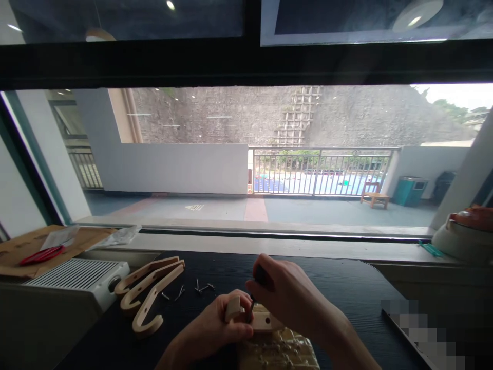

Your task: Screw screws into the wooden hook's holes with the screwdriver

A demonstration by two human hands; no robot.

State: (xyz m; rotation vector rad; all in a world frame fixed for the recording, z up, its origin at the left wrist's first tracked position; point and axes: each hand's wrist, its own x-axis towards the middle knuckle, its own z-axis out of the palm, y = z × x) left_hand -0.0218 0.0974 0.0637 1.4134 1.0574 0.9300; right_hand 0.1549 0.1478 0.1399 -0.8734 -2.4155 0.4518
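My left hand (217, 324) is closed around a small pale wooden piece (233, 308) that rests on a longer wooden piece (265, 319) over a tan padded mat (287, 352). My right hand (285, 293) grips the dark handle of a screwdriver (261, 277), whose tip points down into the wooden piece between both hands. Three curved wooden hooks (148, 290) lie on the black table (346, 288) to the left. Several small screws (202, 288) are scattered between the hooks and my hands.
A white ribbed box (82, 275) stands at the left, with a wooden board (23, 249) bearing red-handled scissors (40, 254) and plastic bags behind it. A pale pot (462, 236) sits on the sill at right. A large window faces a balcony.
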